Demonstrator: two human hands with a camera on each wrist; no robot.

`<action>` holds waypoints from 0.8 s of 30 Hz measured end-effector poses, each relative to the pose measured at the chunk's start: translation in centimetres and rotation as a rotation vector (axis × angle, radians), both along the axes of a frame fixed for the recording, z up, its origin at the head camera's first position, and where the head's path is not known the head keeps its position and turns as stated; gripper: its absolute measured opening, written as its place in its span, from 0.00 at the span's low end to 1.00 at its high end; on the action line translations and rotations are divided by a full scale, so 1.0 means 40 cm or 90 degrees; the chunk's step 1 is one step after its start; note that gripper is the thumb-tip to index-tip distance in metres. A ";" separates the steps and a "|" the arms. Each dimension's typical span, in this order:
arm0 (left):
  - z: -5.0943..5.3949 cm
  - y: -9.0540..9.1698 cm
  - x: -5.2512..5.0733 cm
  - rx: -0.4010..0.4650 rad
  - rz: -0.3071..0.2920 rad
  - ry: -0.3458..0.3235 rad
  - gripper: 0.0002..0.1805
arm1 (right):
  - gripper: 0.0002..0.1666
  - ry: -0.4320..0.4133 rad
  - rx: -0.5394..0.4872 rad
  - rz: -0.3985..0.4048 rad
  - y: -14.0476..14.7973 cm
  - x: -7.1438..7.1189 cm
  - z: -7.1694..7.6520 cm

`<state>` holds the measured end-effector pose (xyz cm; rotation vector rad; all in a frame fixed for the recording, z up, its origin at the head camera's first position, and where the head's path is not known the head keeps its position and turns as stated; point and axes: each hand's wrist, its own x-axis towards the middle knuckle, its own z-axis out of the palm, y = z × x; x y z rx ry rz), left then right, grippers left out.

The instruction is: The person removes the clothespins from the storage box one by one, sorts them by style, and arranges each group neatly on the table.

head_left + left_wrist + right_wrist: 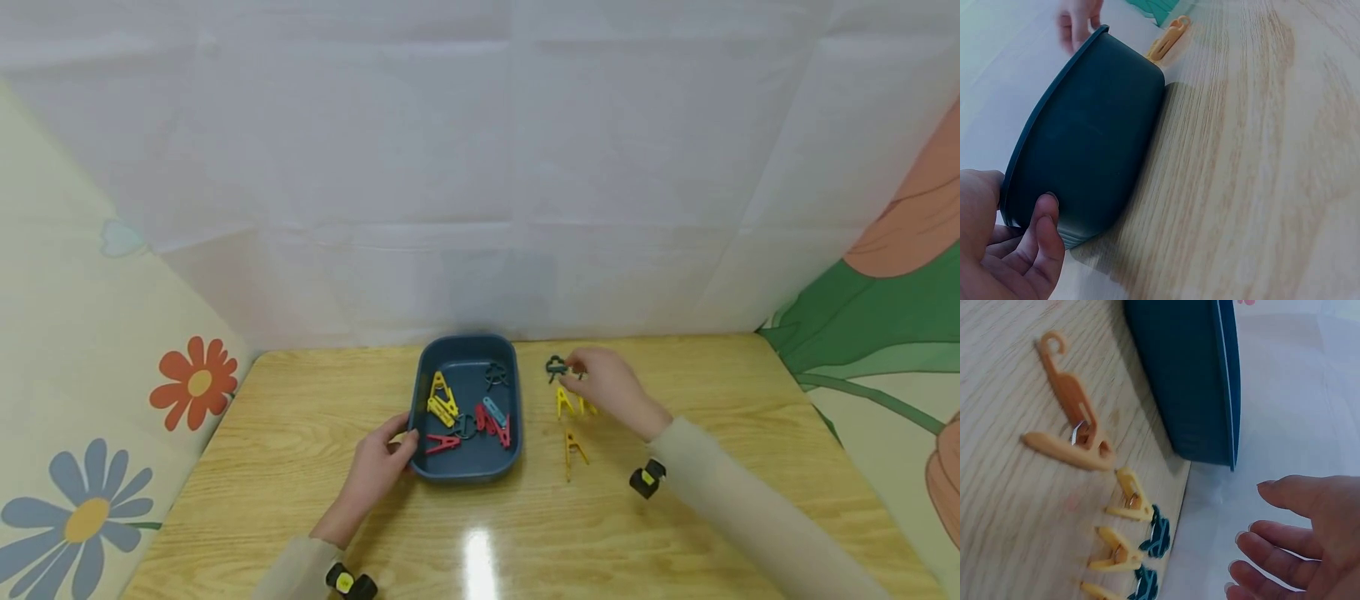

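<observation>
**Crowding is the hazard**

The left hand (381,460) pinches the near-left rim of the blue plastic basin (465,476); a tug there could skew it. The right hand (609,385), fingers loosely spread and empty, hovers by two dark green clips (1159,534) right of the basin's far end. Yellow clothespins (1141,503) lie just beside them, so a low sweep might scatter both.

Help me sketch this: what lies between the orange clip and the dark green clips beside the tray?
Yellow clips lie between the orange clip and the dark green clips, in the right wrist view.
</observation>
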<state>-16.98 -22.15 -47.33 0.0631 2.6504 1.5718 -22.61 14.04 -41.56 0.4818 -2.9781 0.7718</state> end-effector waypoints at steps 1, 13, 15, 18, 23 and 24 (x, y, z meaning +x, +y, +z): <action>0.000 0.000 0.000 0.000 0.001 0.000 0.24 | 0.19 -0.002 0.000 0.003 -0.010 -0.002 0.003; 0.001 -0.001 0.002 0.009 -0.003 0.003 0.23 | 0.19 -0.009 0.022 0.063 -0.147 -0.036 0.043; 0.000 -0.002 0.003 0.012 -0.004 0.005 0.23 | 0.19 -0.011 0.026 0.076 -0.171 -0.040 0.045; 0.000 -0.001 0.003 0.015 -0.007 0.005 0.23 | 0.18 -0.009 0.038 0.090 -0.204 -0.044 0.048; 0.001 0.001 0.001 0.008 -0.003 0.002 0.23 | 0.20 -0.027 0.053 0.105 -0.253 -0.061 0.048; 0.001 0.001 0.001 0.007 -0.001 0.003 0.23 | 0.20 -0.032 0.053 0.108 -0.262 -0.066 0.048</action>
